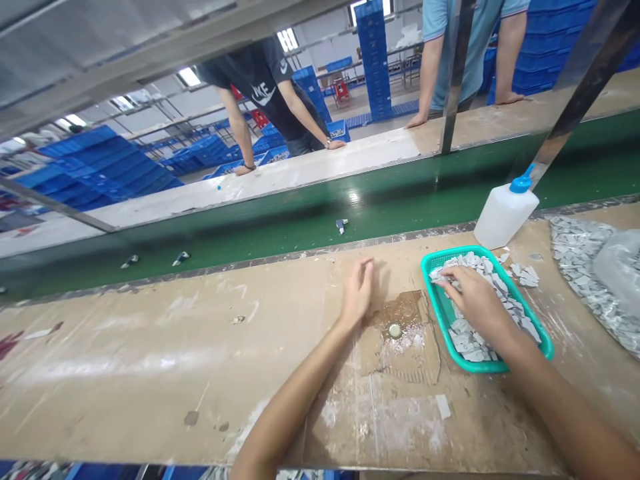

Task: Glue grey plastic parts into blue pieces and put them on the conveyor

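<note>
My right hand [473, 297] is over a teal basket [548, 343] of flat grey-white pieces [467, 343]. Its thumb and fingers close on one of the pieces near the basket's left side. My left hand [358, 288] rests on its edge on the tan table, left of the basket, with its fingers curled together; whatever it may hold is hidden. Between my hands and slightly nearer lies a torn cardboard piece [413, 357] with a small round cap [395, 331] on it.
A white bottle with a blue nozzle [505, 217] stands behind the basket. At the right lies a clear bag of pieces [590, 267]. Beyond the table runs a green conveyor [280, 230] carrying small parts [341, 225]. Two people lean on the far ledge [380, 147].
</note>
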Motion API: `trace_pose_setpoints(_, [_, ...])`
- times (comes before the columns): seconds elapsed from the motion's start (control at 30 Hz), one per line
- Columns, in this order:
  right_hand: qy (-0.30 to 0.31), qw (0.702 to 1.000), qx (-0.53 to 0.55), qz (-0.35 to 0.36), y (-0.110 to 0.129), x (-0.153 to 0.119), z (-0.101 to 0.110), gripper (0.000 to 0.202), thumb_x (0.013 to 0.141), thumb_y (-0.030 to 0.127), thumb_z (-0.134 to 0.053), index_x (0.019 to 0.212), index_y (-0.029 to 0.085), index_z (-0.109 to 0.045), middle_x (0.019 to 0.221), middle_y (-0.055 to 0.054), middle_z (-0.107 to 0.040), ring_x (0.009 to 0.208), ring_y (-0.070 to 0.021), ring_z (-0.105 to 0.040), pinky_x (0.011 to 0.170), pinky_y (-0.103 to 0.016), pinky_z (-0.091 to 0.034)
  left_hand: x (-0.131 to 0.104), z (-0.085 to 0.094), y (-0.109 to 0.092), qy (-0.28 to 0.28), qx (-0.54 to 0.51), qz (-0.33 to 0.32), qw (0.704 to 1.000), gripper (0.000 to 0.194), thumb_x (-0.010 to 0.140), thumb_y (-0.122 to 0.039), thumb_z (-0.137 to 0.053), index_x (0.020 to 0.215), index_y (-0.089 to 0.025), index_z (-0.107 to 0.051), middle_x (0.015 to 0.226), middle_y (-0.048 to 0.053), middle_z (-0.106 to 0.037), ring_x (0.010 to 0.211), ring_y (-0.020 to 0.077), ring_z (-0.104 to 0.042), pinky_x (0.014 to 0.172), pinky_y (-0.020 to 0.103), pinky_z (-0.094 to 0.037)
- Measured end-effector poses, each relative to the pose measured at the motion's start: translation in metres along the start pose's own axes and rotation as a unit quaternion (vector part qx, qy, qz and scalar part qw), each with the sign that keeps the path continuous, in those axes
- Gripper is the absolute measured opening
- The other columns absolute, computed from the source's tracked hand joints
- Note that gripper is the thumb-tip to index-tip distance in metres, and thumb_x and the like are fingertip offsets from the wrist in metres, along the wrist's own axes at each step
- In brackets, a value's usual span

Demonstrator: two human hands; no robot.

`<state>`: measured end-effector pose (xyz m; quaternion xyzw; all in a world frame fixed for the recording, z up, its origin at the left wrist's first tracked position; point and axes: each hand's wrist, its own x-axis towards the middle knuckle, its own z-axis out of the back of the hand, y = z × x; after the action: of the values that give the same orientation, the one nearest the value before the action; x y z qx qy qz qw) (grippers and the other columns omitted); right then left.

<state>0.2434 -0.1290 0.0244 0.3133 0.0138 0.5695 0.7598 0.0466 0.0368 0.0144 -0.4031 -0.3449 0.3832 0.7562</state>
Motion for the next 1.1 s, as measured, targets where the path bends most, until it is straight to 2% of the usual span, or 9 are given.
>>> trace_pose_setpoints(0.07, [-0.009,0.987,0.149,-0.053,0.004,0.002,0.008,0.024,0.097,0.04,-0.052,0.107,0.021,-0.063,0.091,-0.007,-0.073,0.08,-0.022,-0.07,0.072,-0.036,-0.057,-0.027,0.0,-0.005,0.016,-0.038,0.018,0.999,0.035,0.1,-0.043,-0.048,0.119,-0.019,-0.065,0.125,0.01,-0.07,0.121,0.0229,-0.063,0.106,0.039,-0.047])
trace_pose_setpoints(0.17, [0.041,0.901,0.395,-0.173,0.016,0.004,0.021,0.042,0.085,0.053,-0.068,0.111,0.02,-0.065,0.074,-0.002,-0.069,0.059,-0.0172,-0.064,0.061,-0.033,-0.056,-0.048,0.0,-0.004,0.021,-0.067,0.021,0.997,0.032,0.099,-0.043,-0.051,0.111,-0.019,-0.068,0.113,0.01,-0.072,0.109,0.0216,-0.067,0.098,0.036,-0.05])
trace_pose_setpoints(0.27, [0.119,0.824,0.495,-0.247,0.035,0.004,0.029,0.052,0.077,0.056,-0.077,0.111,0.018,-0.068,0.073,-0.002,-0.068,0.059,-0.0151,-0.063,0.061,-0.031,-0.054,-0.05,0.003,0.005,0.004,-0.084,0.015,0.996,0.03,0.098,-0.042,-0.051,0.107,-0.018,-0.068,0.106,0.009,-0.073,0.103,0.021,-0.068,0.094,0.034,-0.051])
trace_pose_setpoints(0.33, [0.171,0.806,0.505,-0.255,0.048,0.003,0.027,0.055,0.072,0.055,-0.082,0.11,0.017,-0.071,0.072,-0.002,-0.068,0.06,-0.0148,-0.063,0.062,-0.031,-0.054,-0.046,0.005,0.012,-0.022,-0.11,0.031,0.993,0.03,0.097,-0.043,-0.053,0.104,-0.018,-0.068,0.102,0.008,-0.073,0.099,0.0201,-0.068,0.091,0.033,-0.05])
trace_pose_setpoints(0.43, [0.241,0.818,0.472,-0.224,0.066,-0.002,0.016,0.058,0.071,0.056,-0.082,0.112,0.017,-0.071,0.075,-0.005,-0.073,0.061,-0.0178,-0.068,0.066,-0.035,-0.059,-0.038,0.005,0.022,-0.088,-0.204,0.088,0.971,0.031,0.093,-0.047,-0.058,0.098,-0.019,-0.068,0.089,0.005,-0.071,0.085,0.0164,-0.066,0.084,0.03,-0.051])
trace_pose_setpoints(0.53, [0.265,0.852,0.415,-0.176,0.074,-0.013,0.002,0.05,0.079,0.058,-0.073,0.111,0.019,-0.071,0.091,-0.01,-0.079,0.082,-0.0252,-0.076,0.078,-0.039,-0.063,-0.032,0.004,0.027,-0.128,-0.3,0.124,0.937,0.029,0.09,-0.048,-0.063,0.092,-0.019,-0.066,0.079,0.001,-0.066,0.074,0.0128,-0.062,0.076,0.026,-0.05])
trace_pose_setpoints(0.73, [0.152,0.971,0.18,0.043,0.073,-0.029,-0.011,0.026,0.095,0.041,-0.059,0.104,0.024,-0.077,0.104,-0.006,-0.079,0.095,-0.0219,-0.075,0.084,-0.033,-0.062,-0.029,0.001,0.032,-0.13,-0.355,0.13,0.916,0.019,0.092,-0.037,-0.063,0.09,-0.018,-0.066,0.076,0.001,-0.066,0.07,0.0104,-0.062,0.073,0.024,-0.05])
trace_pose_setpoints(0.97, [0.115,0.981,0.027,0.155,0.072,-0.029,-0.013,0.034,0.098,0.022,-0.056,0.13,0.022,-0.067,0.105,-0.005,-0.079,0.088,-0.02,-0.077,0.076,-0.03,-0.063,-0.029,-0.001,0.034,-0.118,-0.366,0.128,0.914,0.014,0.098,-0.023,-0.054,0.091,-0.019,-0.065,0.078,0.001,-0.066,0.071,0.0088,-0.062,0.072,0.022,-0.05])
trace_pose_setpoints(1.1, [0.105,0.98,-0.005,0.166,0.075,-0.032,-0.013,0.028,0.096,0.025,-0.06,0.121,0.02,-0.071,0.1,-0.006,-0.08,0.081,-0.021,-0.077,0.07,-0.03,-0.063,-0.028,0.001,0.033,-0.113,-0.355,0.123,0.92,0.014,0.098,-0.02,-0.053,0.09,-0.019,-0.064,0.078,0.001,-0.066,0.073,0.0092,-0.063,0.074,0.023,-0.051])
